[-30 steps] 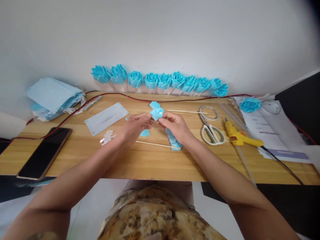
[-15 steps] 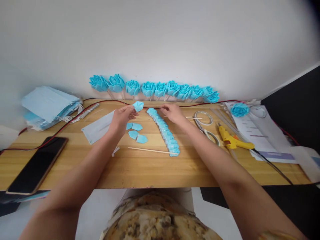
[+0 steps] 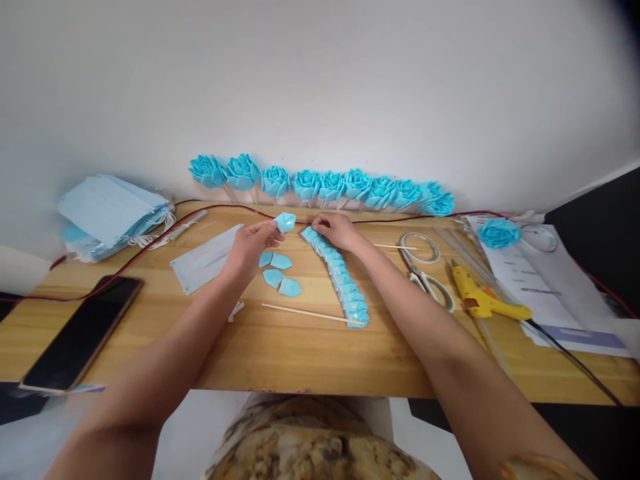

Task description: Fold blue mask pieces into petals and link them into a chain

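Observation:
My left hand pinches one small folded blue petal and holds it just above the wooden table. My right hand rests with curled fingertips on the far end of a long overlapping row of blue petals. Three loose petals lie between my hands on the wood. A thin wooden skewer lies in front of them.
Several finished blue roses lean on the wall. A stack of face masks, one flat mask and a phone are on the left. Scissors, a tape ring, a yellow glue gun, papers lie right.
A second ago both hands held one petal together near the table's middle. They have parted: the left keeps a petal, the right has gone to the far end of the petal row.

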Tool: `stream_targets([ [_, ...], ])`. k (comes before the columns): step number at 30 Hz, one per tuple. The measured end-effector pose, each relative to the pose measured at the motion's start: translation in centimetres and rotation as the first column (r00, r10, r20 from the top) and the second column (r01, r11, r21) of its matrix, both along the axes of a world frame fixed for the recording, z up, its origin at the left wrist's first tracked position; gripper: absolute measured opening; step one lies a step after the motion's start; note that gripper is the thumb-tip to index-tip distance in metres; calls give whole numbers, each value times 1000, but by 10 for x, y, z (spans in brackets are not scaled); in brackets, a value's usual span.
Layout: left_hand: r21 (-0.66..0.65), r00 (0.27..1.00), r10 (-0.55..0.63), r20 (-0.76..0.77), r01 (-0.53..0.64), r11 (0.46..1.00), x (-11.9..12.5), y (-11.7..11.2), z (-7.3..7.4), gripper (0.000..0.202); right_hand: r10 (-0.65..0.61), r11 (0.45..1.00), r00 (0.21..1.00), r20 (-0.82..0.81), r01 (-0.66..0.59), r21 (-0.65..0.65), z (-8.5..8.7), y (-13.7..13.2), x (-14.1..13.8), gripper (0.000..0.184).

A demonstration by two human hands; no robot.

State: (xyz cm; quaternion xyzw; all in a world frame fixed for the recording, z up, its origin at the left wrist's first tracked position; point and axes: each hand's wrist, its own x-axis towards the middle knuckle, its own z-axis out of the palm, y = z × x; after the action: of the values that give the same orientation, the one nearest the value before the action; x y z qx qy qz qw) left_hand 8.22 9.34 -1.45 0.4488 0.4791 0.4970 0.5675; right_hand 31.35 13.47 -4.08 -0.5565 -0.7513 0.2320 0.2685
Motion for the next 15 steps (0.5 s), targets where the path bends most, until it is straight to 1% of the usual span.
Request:
stream_targets([
  [3, -18, 999, -28, 23, 29, 999, 5, 4, 2, 30, 81, 996, 988, -129, -84, -20, 3, -8, 3, 21],
  [6, -15, 999, -36, 14, 37, 999, 15, 9, 2, 27, 129, 989, 938, -323, -147, -33, 6, -20, 4, 27],
  [10, 13, 1000, -23, 2, 23, 1000, 26, 11, -6, 26, 109, 989, 873, -475, -143, -35, 10, -33, -1, 28],
  [12, 44, 1000, -19, -16, 19, 999, 29, 9, -12, 25, 109, 989, 850, -515, -144, -29, 12, -38, -5, 26],
  [15, 72, 997, -49, -51, 52, 996, 29, 5, -16, 26, 104, 992, 836, -539, -126, -4, 13, -41, -11, 23],
])
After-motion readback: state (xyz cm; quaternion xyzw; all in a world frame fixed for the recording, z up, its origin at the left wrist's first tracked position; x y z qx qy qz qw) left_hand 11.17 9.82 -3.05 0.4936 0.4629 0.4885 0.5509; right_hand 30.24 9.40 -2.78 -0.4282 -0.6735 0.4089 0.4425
